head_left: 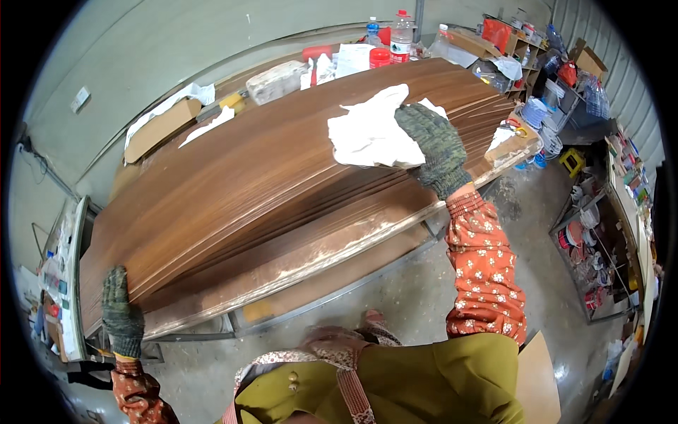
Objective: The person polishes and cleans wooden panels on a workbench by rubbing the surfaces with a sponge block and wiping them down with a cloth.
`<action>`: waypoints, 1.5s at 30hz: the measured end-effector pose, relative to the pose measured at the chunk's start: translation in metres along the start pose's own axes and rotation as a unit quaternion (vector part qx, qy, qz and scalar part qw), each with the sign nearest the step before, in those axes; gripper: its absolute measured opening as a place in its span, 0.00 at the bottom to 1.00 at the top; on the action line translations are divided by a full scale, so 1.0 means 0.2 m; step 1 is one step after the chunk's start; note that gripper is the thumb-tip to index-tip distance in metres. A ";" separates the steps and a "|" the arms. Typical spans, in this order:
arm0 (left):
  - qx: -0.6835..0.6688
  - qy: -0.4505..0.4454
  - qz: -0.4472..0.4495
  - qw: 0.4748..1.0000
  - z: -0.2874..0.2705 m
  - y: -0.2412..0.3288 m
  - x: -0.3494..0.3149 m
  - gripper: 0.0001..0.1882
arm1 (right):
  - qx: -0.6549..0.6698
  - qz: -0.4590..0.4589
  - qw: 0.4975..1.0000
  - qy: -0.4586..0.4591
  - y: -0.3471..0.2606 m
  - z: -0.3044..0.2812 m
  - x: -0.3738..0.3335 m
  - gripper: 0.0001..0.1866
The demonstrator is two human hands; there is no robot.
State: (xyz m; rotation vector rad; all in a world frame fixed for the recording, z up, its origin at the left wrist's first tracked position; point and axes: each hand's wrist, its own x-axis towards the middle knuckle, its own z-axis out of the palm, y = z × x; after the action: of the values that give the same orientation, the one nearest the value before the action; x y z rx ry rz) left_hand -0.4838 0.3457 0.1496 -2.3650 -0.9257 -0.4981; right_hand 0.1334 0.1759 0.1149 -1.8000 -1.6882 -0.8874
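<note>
Tabletop (339,237) looks scuffed, floor (540,297) grey; brown panel (247,166) kinda glossy, right hand (433,147) clutching white cloth (374,132), left hand (122,312) flat, released.

At 8 o'clock the gloved left hand (123,311) lies flat, fingers (116,279) straight and together, pointing to 12; the left forearm (141,396) comes in from 7. The gloved right hand (433,148) is stretched out at 2 o'clock, back upward, aimed toward 11, its finger curl unclear. The right forearm (486,272) slants up from 4, its wrist (462,191) partly bare.
</note>
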 end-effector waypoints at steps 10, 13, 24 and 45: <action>0.003 -0.014 0.167 0.986 -0.05 1.45 1.10 0.31 | 0.027 -0.016 0.994 0.100 0.06 0.05 -0.09 0.25; -0.034 -0.036 0.178 0.983 -0.02 1.49 1.16 0.31 | 0.048 -0.042 0.989 0.130 -0.03 0.05 -0.07 0.24; -0.097 -0.116 0.103 0.983 -0.60 1.09 1.35 0.21 | 0.048 -0.173 0.938 0.296 0.02 -0.22 0.40 0.20; -0.213 -0.214 0.075 0.950 -0.66 1.03 1.38 0.33 | -0.076 0.293 0.948 0.098 2.26 -0.03 -0.24 0.14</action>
State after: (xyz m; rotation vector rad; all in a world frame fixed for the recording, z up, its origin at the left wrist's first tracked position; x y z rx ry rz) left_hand -0.1647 0.2786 0.3216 -2.9902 -0.8717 -0.1262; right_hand 0.5806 0.0981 0.1126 -2.0682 -0.8948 -0.8991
